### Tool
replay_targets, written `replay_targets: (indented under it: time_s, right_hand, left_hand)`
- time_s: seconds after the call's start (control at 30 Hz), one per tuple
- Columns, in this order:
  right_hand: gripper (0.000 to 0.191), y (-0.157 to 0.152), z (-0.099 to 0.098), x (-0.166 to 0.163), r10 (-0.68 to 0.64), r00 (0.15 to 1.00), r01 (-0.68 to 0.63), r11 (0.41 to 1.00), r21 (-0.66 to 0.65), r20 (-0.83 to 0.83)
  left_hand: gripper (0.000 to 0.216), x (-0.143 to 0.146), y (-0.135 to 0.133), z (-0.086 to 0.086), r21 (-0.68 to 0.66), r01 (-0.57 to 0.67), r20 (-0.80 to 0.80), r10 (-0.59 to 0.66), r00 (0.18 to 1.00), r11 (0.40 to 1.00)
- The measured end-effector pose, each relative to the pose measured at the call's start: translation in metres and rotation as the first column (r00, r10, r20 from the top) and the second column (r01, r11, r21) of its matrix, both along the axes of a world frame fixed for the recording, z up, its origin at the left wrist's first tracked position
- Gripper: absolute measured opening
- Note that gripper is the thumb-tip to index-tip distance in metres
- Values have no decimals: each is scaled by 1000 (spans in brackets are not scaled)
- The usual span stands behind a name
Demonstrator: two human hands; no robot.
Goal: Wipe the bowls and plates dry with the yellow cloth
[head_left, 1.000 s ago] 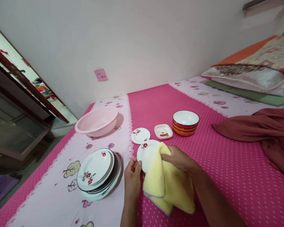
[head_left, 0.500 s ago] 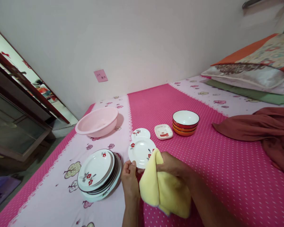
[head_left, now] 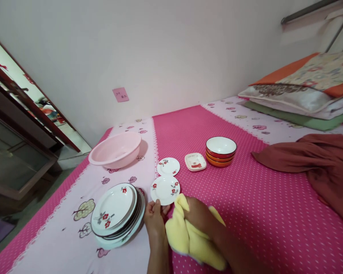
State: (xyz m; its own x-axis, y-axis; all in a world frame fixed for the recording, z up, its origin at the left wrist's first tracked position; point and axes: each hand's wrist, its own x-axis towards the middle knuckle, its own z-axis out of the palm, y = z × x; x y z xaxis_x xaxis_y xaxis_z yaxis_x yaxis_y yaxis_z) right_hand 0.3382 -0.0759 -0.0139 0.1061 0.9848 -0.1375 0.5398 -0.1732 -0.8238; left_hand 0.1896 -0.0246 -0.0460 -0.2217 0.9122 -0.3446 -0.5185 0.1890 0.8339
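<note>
My left hand (head_left: 156, 216) grips the near rim of a small white plate (head_left: 163, 189) with red flowers, thumb on top and fingers underneath. In my right hand (head_left: 196, 214) is a bunched yellow cloth (head_left: 185, 236), its upper fold close to the plate's right edge. Just beyond the held plate lies another small flowered plate (head_left: 168, 167) on the bed. To the left of my hands stands a stack of larger flowered plates (head_left: 114, 209).
Past the plates sit small square dishes (head_left: 195, 161) beside stacked orange-red bowls (head_left: 220, 152). A pink basin (head_left: 117, 150) stands at the back left. Brown cloth (head_left: 317, 163) and a pile of pillows (head_left: 300, 91) occupy the right side of the pink bedspread (head_left: 274, 198).
The plate in my left hand has shifted slightly left and looks tilted flatter. My right hand and the yellow cloth have drawn down a little. The camera view has turned slightly.
</note>
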Motion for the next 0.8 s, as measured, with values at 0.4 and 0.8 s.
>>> replay_targets:
  time_s: [0.4, 0.8]
  right_hand:
    - [20, 6, -15, -1, -37, 997, 32, 997, 74, 67]
    - [21, 12, -17, 0, -46, 992, 41, 998, 48, 114]
  left_hand:
    - [31, 1, 3, -7, -22, 35, 14, -35, 999, 999]
    - [20, 10, 43, 14, 58, -47, -86, 52, 995, 997]
